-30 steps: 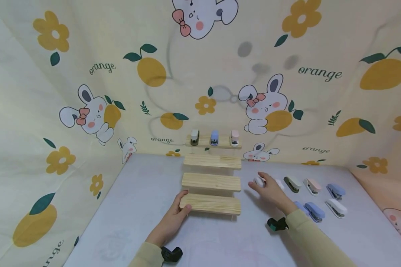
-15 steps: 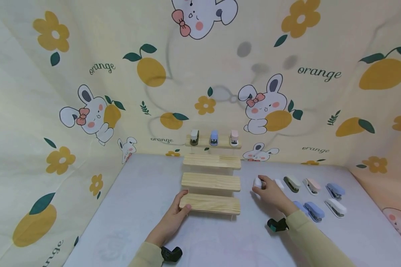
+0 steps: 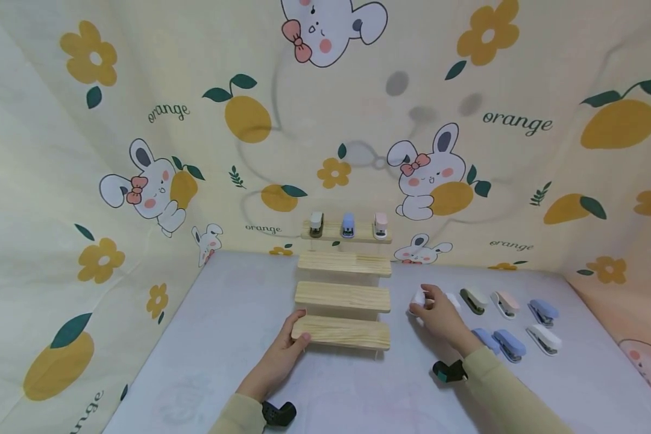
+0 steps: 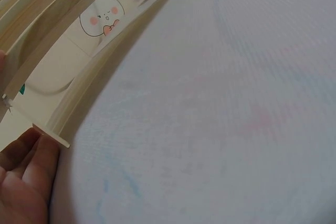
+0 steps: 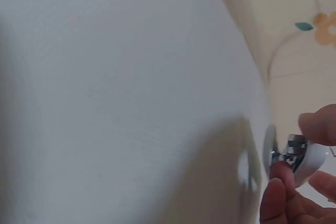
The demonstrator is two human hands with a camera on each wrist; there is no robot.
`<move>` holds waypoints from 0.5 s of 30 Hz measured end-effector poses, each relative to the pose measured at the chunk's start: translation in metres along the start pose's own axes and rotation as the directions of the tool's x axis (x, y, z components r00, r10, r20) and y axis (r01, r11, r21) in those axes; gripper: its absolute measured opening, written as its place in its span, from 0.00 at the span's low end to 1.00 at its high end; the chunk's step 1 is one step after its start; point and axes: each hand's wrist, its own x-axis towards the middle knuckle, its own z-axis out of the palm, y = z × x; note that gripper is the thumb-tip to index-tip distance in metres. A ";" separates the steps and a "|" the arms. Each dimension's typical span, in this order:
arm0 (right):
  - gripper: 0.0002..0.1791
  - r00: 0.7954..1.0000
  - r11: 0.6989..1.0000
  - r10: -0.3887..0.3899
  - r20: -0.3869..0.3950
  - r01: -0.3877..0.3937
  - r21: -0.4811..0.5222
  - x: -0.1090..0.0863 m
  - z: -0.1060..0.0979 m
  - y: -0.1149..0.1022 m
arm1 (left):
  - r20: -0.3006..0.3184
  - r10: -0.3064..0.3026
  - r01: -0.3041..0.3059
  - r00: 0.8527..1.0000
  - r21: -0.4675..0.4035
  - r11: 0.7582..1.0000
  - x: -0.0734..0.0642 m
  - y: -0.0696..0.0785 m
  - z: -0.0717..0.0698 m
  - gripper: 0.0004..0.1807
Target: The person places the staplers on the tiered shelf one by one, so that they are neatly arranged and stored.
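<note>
Apparently light, stiff and slick, the white stapler (image 3: 418, 297), best gripped by its sides, is pinched in the right hand (image 3: 440, 314) near the worktop's far edge; the left hand (image 3: 282, 351) grips the lowest shelf (image 3: 347, 331).

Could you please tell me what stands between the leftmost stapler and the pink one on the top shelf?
In the head view, a blue stapler stands there on the wooden shelf.

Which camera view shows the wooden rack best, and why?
The head view, because all four boards of the wooden rack appear there, though the left hand covers one corner. The left wrist view shows only parts, cut by the frame; the right wrist view shows none clearly.
</note>
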 end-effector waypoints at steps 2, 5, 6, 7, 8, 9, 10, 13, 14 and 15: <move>0.41 0.999 1.000 -0.018 -0.039 0.018 0.008 -0.003 -0.003 -0.004 | 0.002 -0.001 0.001 1.000 0.014 1.000 0.000 0.000 0.000 0.31; 0.41 0.992 0.997 -0.075 -0.101 0.077 0.017 -0.009 -0.010 -0.013 | 0.007 0.002 -0.002 1.000 0.019 1.000 0.000 0.001 0.000 0.31; 0.41 0.988 0.995 -0.092 -0.121 0.095 0.021 -0.011 -0.013 -0.015 | 0.008 0.001 -0.001 1.000 0.015 1.000 -0.001 0.002 -0.001 0.31; 0.41 0.984 0.993 -0.114 -0.139 0.118 0.023 -0.012 -0.015 -0.018 | 0.009 0.001 -0.001 1.000 0.011 1.000 -0.001 0.003 -0.001 0.31; 0.42 0.979 0.991 -0.130 -0.157 0.135 0.021 -0.014 -0.018 -0.021 | 0.012 0.002 -0.002 1.000 0.005 1.000 -0.001 0.004 -0.001 0.31; 0.42 0.973 0.988 -0.149 -0.175 0.155 0.021 -0.015 -0.020 -0.024 | 0.012 0.002 -0.002 1.000 0.001 1.000 -0.002 0.005 -0.001 0.31; 0.42 0.967 0.985 -0.163 -0.194 0.170 0.020 -0.017 -0.022 -0.027 | 0.013 0.002 -0.002 1.000 -0.004 1.000 -0.002 0.005 -0.001 0.31; 0.40 0.949 0.976 -0.200 -0.245 0.214 0.033 -0.022 -0.027 -0.038 | 0.018 0.004 -0.003 1.000 -0.016 1.000 -0.002 0.006 -0.001 0.31; 0.40 0.942 0.973 -0.209 -0.261 0.227 0.041 -0.024 -0.028 -0.042 | 0.019 0.005 -0.004 1.000 -0.019 1.000 -0.002 0.005 -0.001 0.31; 0.39 0.936 0.969 -0.220 -0.274 0.242 0.050 -0.026 -0.029 -0.045 | 0.020 0.007 -0.006 1.000 -0.021 1.000 -0.002 0.005 -0.001 0.31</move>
